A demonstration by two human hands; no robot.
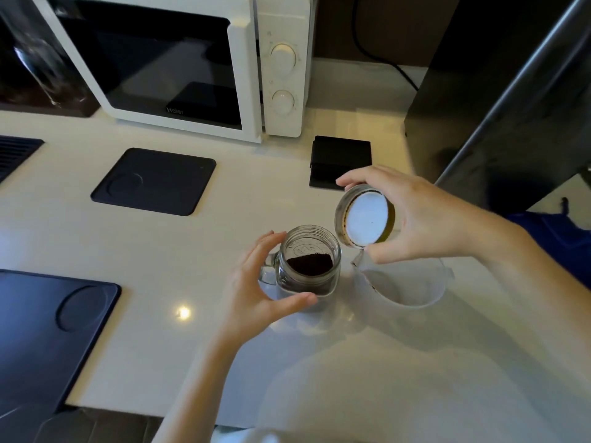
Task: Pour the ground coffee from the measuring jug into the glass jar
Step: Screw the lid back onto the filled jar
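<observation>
The glass jar (pixel 309 262), holding dark ground coffee (pixel 309 264), stands on the white counter (pixel 256 193); rigid, smooth and breakable, it is probably best gripped around its body. The left hand (pixel 256 282) cups it loosely, thumb touching its base. The right hand (pixel 422 215) grasps the lid (pixel 366 217) above the seemingly empty, light plastic measuring jug (pixel 406 282). A microwave (pixel 192 62) stands behind, 2 dark mats (pixel 153 182) to the left.

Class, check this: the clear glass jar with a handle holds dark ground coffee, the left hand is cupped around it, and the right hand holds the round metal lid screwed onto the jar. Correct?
Not quite. The head view shows the round metal lid held in the right hand up beside the clear glass jar, whose mouth is open. The dark ground coffee and the cupped left hand are as stated.
</observation>
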